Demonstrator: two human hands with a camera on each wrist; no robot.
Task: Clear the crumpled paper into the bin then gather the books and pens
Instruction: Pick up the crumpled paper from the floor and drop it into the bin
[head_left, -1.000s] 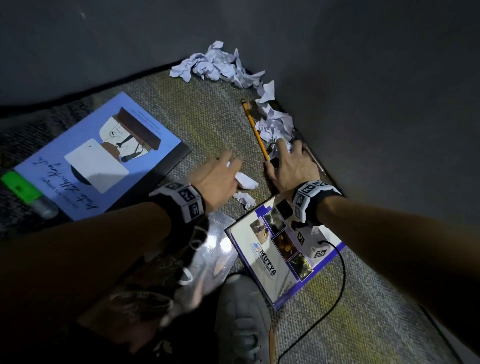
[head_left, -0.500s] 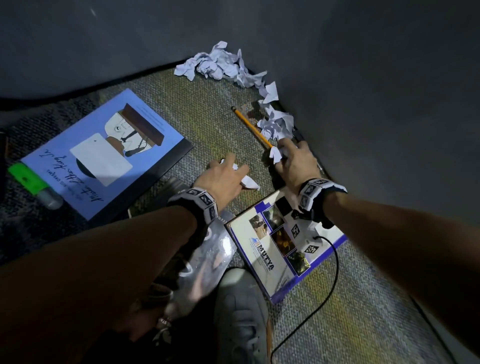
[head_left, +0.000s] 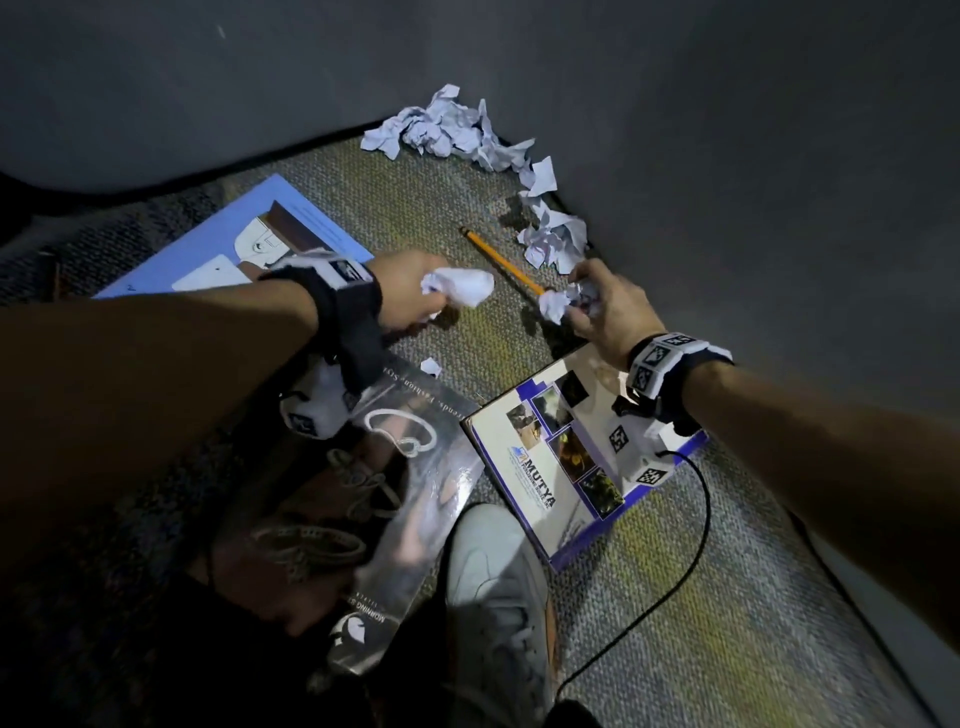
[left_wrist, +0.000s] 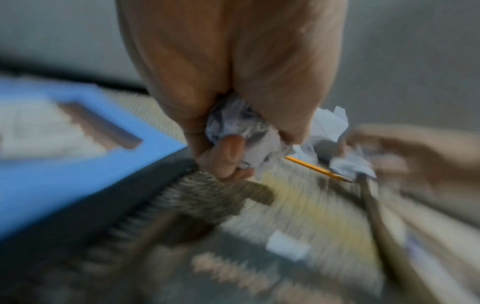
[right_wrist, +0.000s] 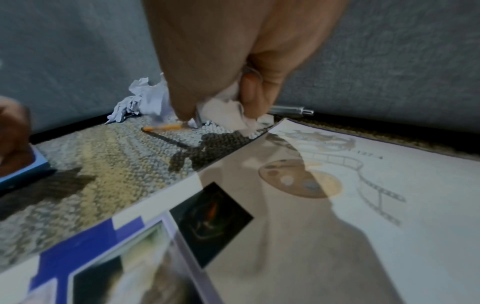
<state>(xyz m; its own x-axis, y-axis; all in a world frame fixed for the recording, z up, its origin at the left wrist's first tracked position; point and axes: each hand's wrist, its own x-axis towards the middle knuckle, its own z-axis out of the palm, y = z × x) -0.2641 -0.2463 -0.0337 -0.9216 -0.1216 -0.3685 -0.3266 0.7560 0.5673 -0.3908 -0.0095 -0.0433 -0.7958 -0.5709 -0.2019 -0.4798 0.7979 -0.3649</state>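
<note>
Both fists have lifted: left hand (head_left: 410, 291) and right hand (head_left: 605, 312) each clutch crumpled paper (head_left: 460, 286); more waits at twelve o'clock, bin unseen.

Bare carpet (head_left: 363, 197) mid-floor, paper scraps (head_left: 441, 130) crowding wall corner

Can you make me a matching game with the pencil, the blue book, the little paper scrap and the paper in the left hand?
Things:
1. pencil
2. blue book
3. little paper scrap
4. paper ball in the left hand

States:
A. squeezed in curled fingers
B. lying alone on the carpet between the two arms
C. yellow, lying between the two hands
D. flat on the floor, partly hidden by the left arm

Pairs: 1-C, 2-D, 3-B, 4-A
</note>
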